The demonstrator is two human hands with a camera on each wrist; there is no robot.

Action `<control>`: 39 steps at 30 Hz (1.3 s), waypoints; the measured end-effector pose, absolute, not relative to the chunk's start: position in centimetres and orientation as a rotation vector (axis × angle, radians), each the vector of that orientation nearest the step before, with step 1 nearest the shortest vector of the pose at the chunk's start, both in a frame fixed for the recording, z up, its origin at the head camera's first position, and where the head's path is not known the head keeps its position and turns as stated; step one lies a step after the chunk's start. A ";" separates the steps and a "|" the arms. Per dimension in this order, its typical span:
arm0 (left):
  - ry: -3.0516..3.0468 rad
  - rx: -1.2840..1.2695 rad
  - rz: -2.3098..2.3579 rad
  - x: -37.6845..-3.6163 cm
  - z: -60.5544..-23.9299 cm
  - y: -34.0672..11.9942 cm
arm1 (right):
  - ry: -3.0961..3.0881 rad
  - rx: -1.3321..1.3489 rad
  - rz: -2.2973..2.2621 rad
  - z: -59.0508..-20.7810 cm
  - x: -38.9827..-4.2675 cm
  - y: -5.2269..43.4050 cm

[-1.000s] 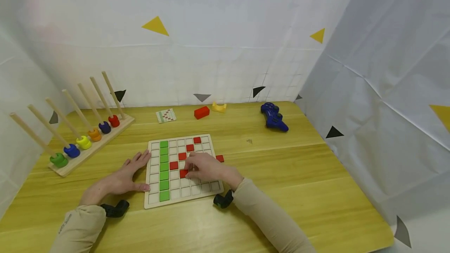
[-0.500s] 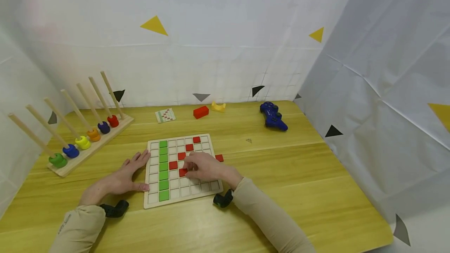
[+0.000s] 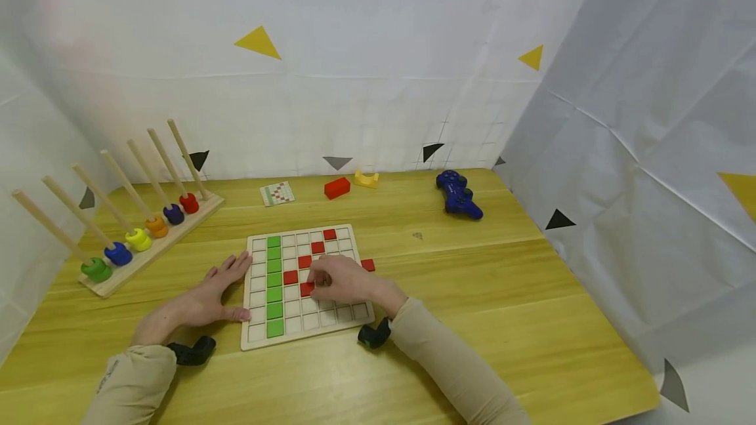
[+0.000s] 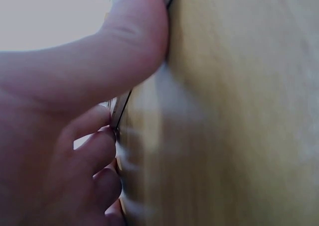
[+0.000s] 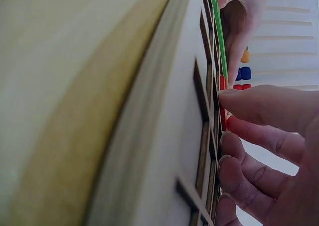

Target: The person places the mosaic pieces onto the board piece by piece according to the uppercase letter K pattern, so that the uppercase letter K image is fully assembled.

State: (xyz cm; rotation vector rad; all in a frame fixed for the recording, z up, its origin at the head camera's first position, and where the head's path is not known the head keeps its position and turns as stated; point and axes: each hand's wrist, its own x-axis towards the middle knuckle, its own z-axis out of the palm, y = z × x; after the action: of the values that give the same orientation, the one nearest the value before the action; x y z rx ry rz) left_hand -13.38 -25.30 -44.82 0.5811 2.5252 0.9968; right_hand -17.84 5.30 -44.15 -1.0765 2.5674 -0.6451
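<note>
A wooden grid board [image 3: 293,325] lies on the table in the head view, with a column of green square tiles [image 3: 274,279] and several red tiles in a slanting row. My left hand [image 3: 203,297] rests against the board's left edge, fingers spread and thumb on the rim. Over the board's middle, my right hand [image 3: 342,279] pinches a red tile [image 3: 306,289] at the grid between thumb and index finger. The right wrist view shows that red tile [image 5: 223,104] at the thumb's tip, beside the green tiles [image 5: 220,37]. My right hand hides several squares.
Another red tile [image 3: 367,265] sits by the board's right edge. Behind are a pattern card [image 3: 277,193], a red block [image 3: 337,188], a yellow arch-shaped block [image 3: 366,180] and a blue game controller [image 3: 457,195]. A peg stand with coloured beads [image 3: 153,244] stands left.
The head view has shifted very slightly. Both hands stay where they were, and the right fingers remain at the same red tile.
</note>
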 end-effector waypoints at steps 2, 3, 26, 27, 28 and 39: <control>2.528 0.579 0.993 -13.4 -44.9 -25.3 | 2.559 -1.051 -0.662 -44.2 -17.8 5.3; 2.527 0.579 0.994 -13.4 -44.9 -25.3 | 2.556 -1.043 -0.669 -44.2 -17.9 5.3; 2.536 0.618 1.002 -13.3 -45.0 -25.4 | 2.555 -1.013 -0.681 -43.7 -17.5 5.3; 2.533 0.627 1.009 -13.3 -45.0 -25.4 | 2.558 -1.029 -0.696 -43.5 -17.6 5.4; 2.534 0.626 1.007 -13.3 -45.1 -25.4 | 2.561 -1.046 -0.713 -43.2 -17.6 5.6; 2.538 0.606 1.003 -13.4 -45.2 -25.4 | 2.612 -1.047 -0.901 -40.7 -19.8 11.8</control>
State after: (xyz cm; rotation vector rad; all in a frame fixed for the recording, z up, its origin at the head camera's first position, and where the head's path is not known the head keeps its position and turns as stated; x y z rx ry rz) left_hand -13.40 -25.44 -45.16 0.6065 2.5385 1.0031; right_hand -19.79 11.78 -40.71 -1.0468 2.6118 -0.9011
